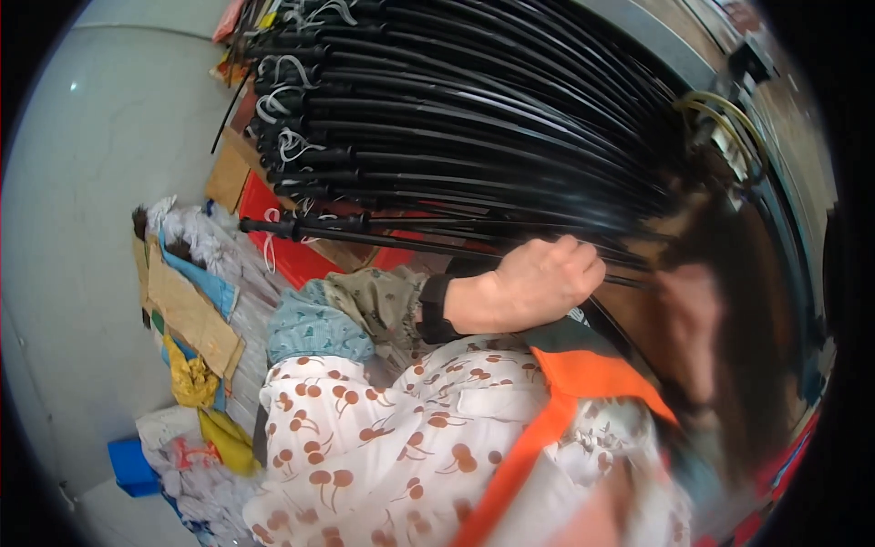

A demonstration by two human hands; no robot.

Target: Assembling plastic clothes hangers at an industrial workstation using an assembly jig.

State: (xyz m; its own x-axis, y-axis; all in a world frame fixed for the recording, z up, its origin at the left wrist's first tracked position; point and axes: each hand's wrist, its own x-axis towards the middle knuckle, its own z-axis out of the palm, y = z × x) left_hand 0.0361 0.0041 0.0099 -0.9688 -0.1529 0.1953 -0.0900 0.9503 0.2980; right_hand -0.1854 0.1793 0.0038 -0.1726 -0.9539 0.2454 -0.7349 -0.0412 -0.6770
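My left hand (547, 278), with a black band at its wrist, is curled closed around the lowest black rod (406, 244). That rod has a thick knobbed end at the left, where a white cord loop (269, 242) hangs. Just above the hand, a dense stack of similar black rods (492, 105) fans out, several of them with white loops at their knobbed ends. At the right my right hand (694, 324) is smeared by motion, in front of a brown surface (629, 310). Its fingers cannot be made out, nor whether it holds anything.
Red boxes (292, 260) lie under the knobbed ends. Crumpled clear plastic (273, 301), cardboard (191, 296) and yellow cloth (190, 374) are heaped at the left, near a blue box (132, 467). A yellowish hose or cable loop (729, 114) hangs by a machine part at the upper right.
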